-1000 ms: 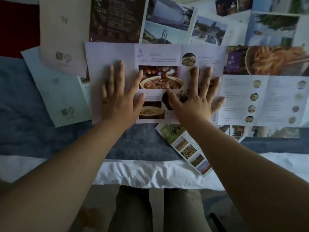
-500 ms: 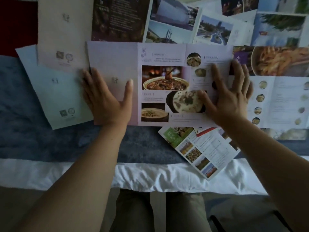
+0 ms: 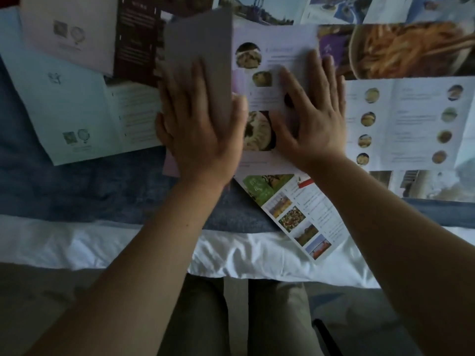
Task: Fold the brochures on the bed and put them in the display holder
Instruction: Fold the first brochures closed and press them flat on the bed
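Moved since half a second ago: the left panel (image 3: 200, 39) of the food brochure (image 3: 272, 98), then flat, now stands lifted and swung over toward the middle.

Head view.
- Item: food brochure, on the bed (image 3: 77, 191), among other brochures: a pale green brochure (image 3: 77, 109) to the left, a landscape brochure (image 3: 303, 214) nearer.
- Left hand (image 3: 200, 134): grip wide, fingers straight on the panel's back, thumb at its free edge.
- Right hand (image 3: 316, 124): grip wide, palm flat, pinning the right section.
- Handling, judged: thin light paper, limp, likely slick on the soft bedding, and it creases for good. Best taken by the free edge, the rest kept pinned.
- Display holder: not in view.
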Demonstrator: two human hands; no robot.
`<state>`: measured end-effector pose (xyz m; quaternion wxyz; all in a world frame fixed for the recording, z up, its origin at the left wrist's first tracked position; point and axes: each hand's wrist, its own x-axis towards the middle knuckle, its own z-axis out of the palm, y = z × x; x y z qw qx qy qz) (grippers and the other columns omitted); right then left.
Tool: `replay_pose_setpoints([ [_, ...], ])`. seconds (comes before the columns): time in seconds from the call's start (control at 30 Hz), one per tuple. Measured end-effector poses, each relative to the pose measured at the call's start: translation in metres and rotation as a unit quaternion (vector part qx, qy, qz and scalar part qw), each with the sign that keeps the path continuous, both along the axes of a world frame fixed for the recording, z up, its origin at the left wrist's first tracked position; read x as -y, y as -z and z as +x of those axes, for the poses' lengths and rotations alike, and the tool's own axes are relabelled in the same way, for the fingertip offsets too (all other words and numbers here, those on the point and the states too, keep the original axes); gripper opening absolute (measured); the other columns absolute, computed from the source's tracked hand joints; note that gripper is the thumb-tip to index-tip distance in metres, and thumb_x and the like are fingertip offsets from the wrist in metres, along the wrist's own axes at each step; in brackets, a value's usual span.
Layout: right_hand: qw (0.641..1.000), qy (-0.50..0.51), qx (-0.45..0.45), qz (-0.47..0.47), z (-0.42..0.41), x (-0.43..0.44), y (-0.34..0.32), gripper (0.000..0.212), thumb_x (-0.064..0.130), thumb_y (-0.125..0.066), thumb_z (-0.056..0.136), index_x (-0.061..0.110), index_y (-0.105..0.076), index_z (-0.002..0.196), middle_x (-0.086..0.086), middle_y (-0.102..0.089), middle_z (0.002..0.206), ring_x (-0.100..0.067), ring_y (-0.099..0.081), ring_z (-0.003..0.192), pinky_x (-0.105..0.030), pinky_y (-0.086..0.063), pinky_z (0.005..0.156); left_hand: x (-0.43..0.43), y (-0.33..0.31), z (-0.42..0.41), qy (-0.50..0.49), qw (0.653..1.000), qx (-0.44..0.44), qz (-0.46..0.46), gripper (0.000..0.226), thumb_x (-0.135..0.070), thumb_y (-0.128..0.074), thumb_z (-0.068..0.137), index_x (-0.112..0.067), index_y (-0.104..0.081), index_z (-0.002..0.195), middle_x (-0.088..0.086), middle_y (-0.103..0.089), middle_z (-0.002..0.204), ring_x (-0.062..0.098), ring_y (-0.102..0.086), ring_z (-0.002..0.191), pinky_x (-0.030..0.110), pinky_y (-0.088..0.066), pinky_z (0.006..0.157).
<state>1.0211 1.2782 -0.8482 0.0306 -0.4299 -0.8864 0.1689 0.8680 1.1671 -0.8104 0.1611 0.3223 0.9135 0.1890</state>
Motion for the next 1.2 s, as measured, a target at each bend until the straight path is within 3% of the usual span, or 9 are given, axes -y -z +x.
replay_pose_setpoints([
  [0.07, 0.997, -0.008, -0.063, -0.033, 0.007, -0.007, -0.002, 0.064, 0.036, -0.052, 0.101, 0.015, -0.036, 0.159, -0.018, -0.023, 0.167, -0.039, -0.015, 0.156, -0.05, -0.013, 0.127, -0.007, -0.003, 0.015, 0.026, 0.999, -0.03, 0.002, 0.083, -0.069, -0.042, 0.096, -0.025, -0.023, 0.164, 0.018, -0.008, 0.172, 0.032, -0.014, 0.158, 0.054, -0.016, 0.12],
  [0.13, 0.997, -0.003, -0.06, -0.046, 0.024, -0.012, -0.008, 0.061, 0.029, -0.055, 0.101, 0.009, -0.039, 0.157, -0.019, -0.026, 0.166, -0.041, -0.015, 0.155, -0.054, -0.018, 0.126, -0.016, -0.004, 0.027, 0.031, 0.999, -0.031, -0.004, 0.085, -0.065, -0.047, 0.094, -0.024, -0.023, 0.165, 0.019, -0.01, 0.171, 0.034, -0.015, 0.158, 0.054, -0.018, 0.118],
  [0.23, 0.998, 0.058, 0.018, -0.025, 0.061, -0.018, -0.02, 0.061, 0.049, -0.052, 0.1, 0.027, -0.042, 0.156, -0.014, -0.015, 0.17, -0.039, -0.006, 0.157, -0.054, -0.01, 0.127, -0.027, -0.004, 0.044, 0.032, 0.999, -0.005, -0.025, 0.087, -0.065, -0.045, 0.093, -0.028, -0.017, 0.165, 0.016, -0.01, 0.172, 0.035, -0.014, 0.158, 0.057, -0.017, 0.119],
  [0.3, 0.993, 0.087, 0.068, -0.048, 0.09, -0.024, -0.028, 0.064, 0.061, -0.045, 0.1, 0.039, -0.031, 0.159, -0.009, -0.005, 0.172, -0.036, 0.002, 0.158, -0.05, -0.002, 0.128, -0.032, -0.004, 0.054, 0.05, 0.998, -0.011, -0.043, 0.087, -0.067, -0.043, 0.093, -0.03, -0.014, 0.166, 0.015, -0.007, 0.172, 0.035, -0.012, 0.158, 0.059, -0.017, 0.119],
  [0.43, 0.989, 0.093, 0.104, -0.054, 0.139, -0.028, -0.034, 0.068, 0.068, -0.041, 0.1, 0.049, -0.017, 0.16, -0.007, 0.006, 0.172, -0.034, 0.01, 0.157, -0.05, 0.002, 0.127, -0.045, -0.003, 0.073, 0.07, 0.994, -0.022, -0.087, 0.084, -0.067, -0.039, 0.094, -0.031, -0.012, 0.166, 0.012, -0.002, 0.173, 0.043, -0.008, 0.157, 0.066, -0.015, 0.118],
  [0.57, 0.987, 0.085, 0.12, -0.066, 0.154, -0.023, -0.033, 0.072, 0.073, -0.037, 0.098, 0.048, -0.011, 0.161, -0.006, 0.014, 0.171, -0.029, 0.02, 0.155, -0.05, 0.005, 0.127, -0.056, 0.002, 0.085, 0.078, 0.989, -0.044, -0.114, 0.081, -0.068, -0.032, 0.095, -0.034, -0.01, 0.165, 0.013, 0.001, 0.173, 0.049, -0.004, 0.156, 0.068, -0.014, 0.119],
  [0.83, 0.994, 0.038, 0.088, -0.059, 0.152, -0.009, -0.025, 0.071, 0.071, -0.039, 0.099, 0.038, -0.027, 0.161, -0.012, 0.002, 0.172, -0.034, 0.008, 0.158, -0.049, 0.004, 0.128, -0.043, 0.032, 0.101, 0.083, 0.98, -0.078, -0.164, 0.073, -0.065, -0.022, 0.097, -0.04, -0.005, 0.164, 0.014, 0.003, 0.173, 0.05, 0.004, 0.156, 0.071, -0.002, 0.121],
  [1.1, 0.989, -0.111, 0.072, -0.06, 0.108, 0.022, -0.02, 0.075, 0.071, -0.037, 0.099, 0.037, -0.017, 0.163, -0.014, 0.001, 0.172, -0.036, 0.006, 0.158, -0.056, 0.001, 0.126, 0.026, 0.038, 0.021, 0.093, 0.969, -0.135, -0.184, 0.071, -0.069, -0.008, 0.1, -0.039, -0.001, 0.164, 0.022, 0.001, 0.171, 0.05, 0.001, 0.156, 0.075, -0.004, 0.118],
  [1.2, 0.992, -0.095, 0.07, -0.047, 0.089, 0.029, -0.019, 0.078, 0.072, -0.035, 0.098, 0.036, -0.013, 0.164, -0.016, 0.004, 0.171, -0.035, 0.006, 0.158, -0.055, 0.003, 0.126, 0.061, 0.04, -0.024, 0.072, 0.966, -0.147, -0.202, 0.069, -0.065, -0.015, 0.102, -0.038, -0.003, 0.164, 0.023, 0.001, 0.171, 0.05, 0.0, 0.156, 0.075, -0.005, 0.118],
])
